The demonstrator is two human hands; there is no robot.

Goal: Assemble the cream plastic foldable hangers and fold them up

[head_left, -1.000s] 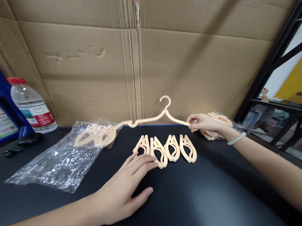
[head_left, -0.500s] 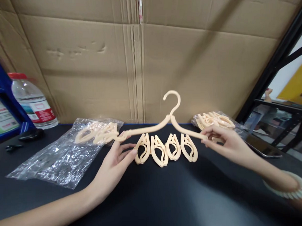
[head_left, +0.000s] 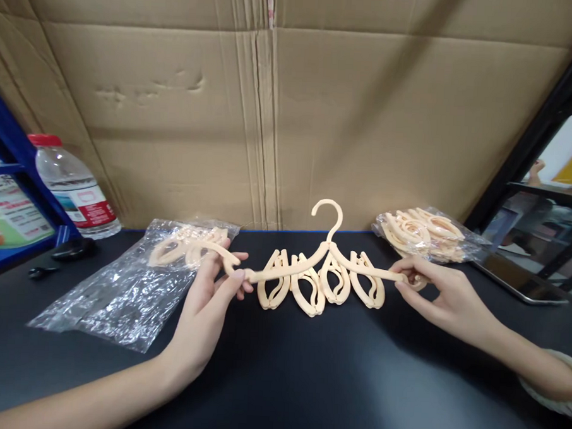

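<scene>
The opened hanger (head_left: pixel 312 266) crosses in front of the four folded hangers (head_left: pixel 318 285) on the counter (head_left: pixel 307 380), covering their upper parts. Its right tip is buried in the right hand (head_left: pixel 446 297). Left of the hanger, the bag (head_left: pixel 121 289) blurs its contents. The bottle (head_left: pixel 73 189) label is unreadable.

A packing workstation in a warehouse or small factory: flattened cardboard sheets (head_left: pixel 290 113) wall off the black surface (head_left: pixel 336 375), with bagged stock (folded plastic hangers) (head_left: pixel 422 233) beside them and metal racking (head_left: pixel 530 155) to their right.
</scene>
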